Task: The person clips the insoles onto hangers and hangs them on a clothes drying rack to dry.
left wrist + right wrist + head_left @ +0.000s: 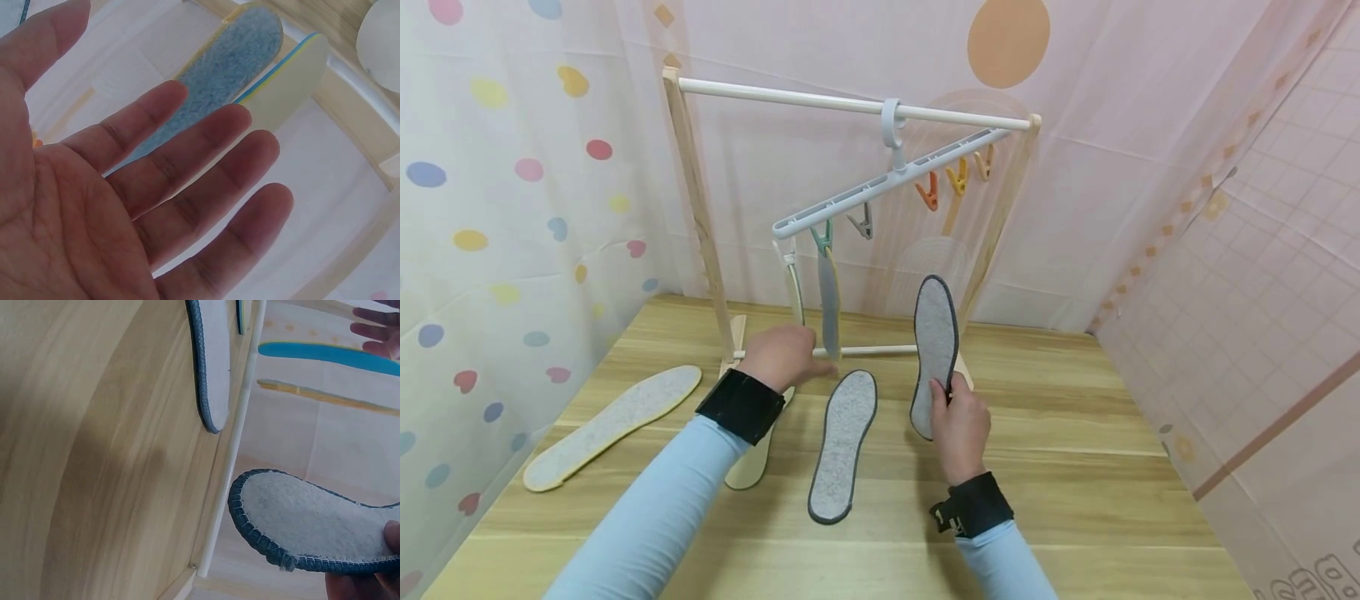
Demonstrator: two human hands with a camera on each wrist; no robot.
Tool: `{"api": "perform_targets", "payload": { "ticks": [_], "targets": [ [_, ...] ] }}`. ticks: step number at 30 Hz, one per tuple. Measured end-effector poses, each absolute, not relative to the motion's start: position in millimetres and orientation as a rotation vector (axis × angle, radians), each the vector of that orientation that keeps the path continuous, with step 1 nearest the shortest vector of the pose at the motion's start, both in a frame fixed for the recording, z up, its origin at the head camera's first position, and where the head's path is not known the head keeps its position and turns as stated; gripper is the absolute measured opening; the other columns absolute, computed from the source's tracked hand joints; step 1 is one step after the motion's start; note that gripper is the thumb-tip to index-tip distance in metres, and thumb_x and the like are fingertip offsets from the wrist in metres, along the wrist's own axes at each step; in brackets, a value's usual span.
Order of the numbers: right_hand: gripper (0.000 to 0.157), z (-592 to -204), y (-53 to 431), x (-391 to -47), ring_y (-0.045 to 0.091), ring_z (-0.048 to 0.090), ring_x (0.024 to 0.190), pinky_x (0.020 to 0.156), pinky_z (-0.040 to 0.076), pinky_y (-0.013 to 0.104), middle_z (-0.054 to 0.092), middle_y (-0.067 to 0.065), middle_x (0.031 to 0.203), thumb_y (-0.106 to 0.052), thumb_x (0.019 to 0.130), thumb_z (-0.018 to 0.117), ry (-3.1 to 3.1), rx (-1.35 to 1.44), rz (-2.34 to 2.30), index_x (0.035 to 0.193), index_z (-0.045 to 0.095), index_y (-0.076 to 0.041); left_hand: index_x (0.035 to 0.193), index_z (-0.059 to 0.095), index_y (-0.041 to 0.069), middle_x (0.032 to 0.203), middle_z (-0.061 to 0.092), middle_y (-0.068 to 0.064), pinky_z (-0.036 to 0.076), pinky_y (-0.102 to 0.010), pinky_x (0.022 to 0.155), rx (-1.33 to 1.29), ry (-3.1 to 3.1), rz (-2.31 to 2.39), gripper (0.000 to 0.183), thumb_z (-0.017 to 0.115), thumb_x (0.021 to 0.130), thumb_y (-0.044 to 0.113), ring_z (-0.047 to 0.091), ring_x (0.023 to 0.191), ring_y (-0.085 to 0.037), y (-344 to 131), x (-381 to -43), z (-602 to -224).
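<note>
My right hand [961, 427] pinches the heel end of a grey felt insole [936, 325] with dark edging, holding it upright. In the right wrist view the thumb lies on that insole's felt face [300, 512]. My left hand [781, 357] is beside two hanging insoles, its fingers spread with nothing in the palm. One is a thin insole [795, 292] on a white clip; the other is a grey-blue insole [829, 304] on a green clip [823, 237]. A matching dark-edged insole [844, 446] lies on the table between my hands.
A pale blue hanger [865, 192] hooks over the white rod [775, 93] of a wooden rack. Grey [862, 222], orange [929, 193] and yellow clips [958, 177] hang from it. A yellow-edged insole [617, 427] and a cream insole [749, 468], partly under my left arm, lie on the table.
</note>
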State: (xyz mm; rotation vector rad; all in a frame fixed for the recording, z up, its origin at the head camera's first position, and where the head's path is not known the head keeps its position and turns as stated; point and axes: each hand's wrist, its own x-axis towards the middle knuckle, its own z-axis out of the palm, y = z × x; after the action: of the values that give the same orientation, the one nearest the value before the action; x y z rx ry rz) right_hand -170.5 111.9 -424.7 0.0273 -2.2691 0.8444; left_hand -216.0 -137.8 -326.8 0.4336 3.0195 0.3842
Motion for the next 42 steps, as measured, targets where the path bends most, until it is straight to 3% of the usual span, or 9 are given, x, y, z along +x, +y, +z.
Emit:
{"api": "perform_targets", "payload": {
  "ticks": [23,31,42],
  "targets": [
    [0.015,-427,105,-168,0.024,0.065,0.06,0.049,0.048,0.039,0.069,0.012,0.076,-0.015,0.093,0.072,-2.3,0.066,0.867,0.091,0.063,-0.002,0.096,0.068,0.001,0.068,0.06,-0.006,0.046,-0.036,0.049,0.431,3.08,0.39,0.043,0.069,0.09,0.043,0.056,0.059,-0.021,-131,-221,-306],
    [0.015,-427,104,-169,0.02,0.063,0.06,0.049,0.046,0.036,0.068,0.01,0.076,-0.015,0.092,0.072,-2.329,0.055,0.872,0.091,0.064,-0.002,0.082,0.064,0.004,0.065,0.056,-0.004,0.043,-0.033,0.047,0.47,3.153,0.431,0.038,0.07,0.089,0.041,0.052,0.057,-0.018,-128,-223,-296],
    [0.015,-427,104,-171,0.024,0.064,0.061,0.051,0.047,0.039,0.068,0.012,0.076,-0.015,0.093,0.072,-2.338,0.06,0.861,0.09,0.064,-0.002,0.076,0.061,0.004,0.06,0.055,-0.005,0.042,-0.032,0.046,0.481,3.198,0.491,0.041,0.07,0.091,0.04,0.051,0.053,-0.019,-123,-228,-282]
  ]
}}
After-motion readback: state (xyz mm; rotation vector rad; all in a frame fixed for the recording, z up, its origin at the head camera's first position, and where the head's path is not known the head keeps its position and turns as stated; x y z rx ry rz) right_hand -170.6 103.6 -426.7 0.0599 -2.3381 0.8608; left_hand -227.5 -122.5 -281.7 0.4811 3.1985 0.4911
